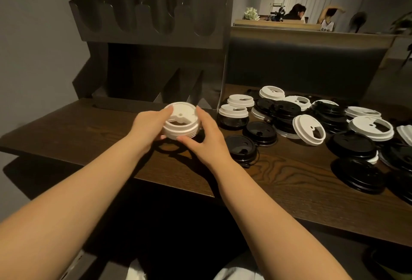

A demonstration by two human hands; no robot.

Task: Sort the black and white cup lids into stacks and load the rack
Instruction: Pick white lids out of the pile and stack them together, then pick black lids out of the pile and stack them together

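Note:
A short stack of white lids is held just above the dark wooden table, in front of the rack. My left hand grips its left side and my right hand cups its right side with the thumb under the rim. To the right lies a mixed heap of loose lids: white lids and black lids overlap each other. Two single black lids rest close to my right hand. The dark metal rack stands at the back left with curved slots above and divided bins below.
A padded bench back rises behind the lid heap. The table's front edge runs diagonally below my forearms. Two people sit at a far counter in the background. A grey wall stands to the left.

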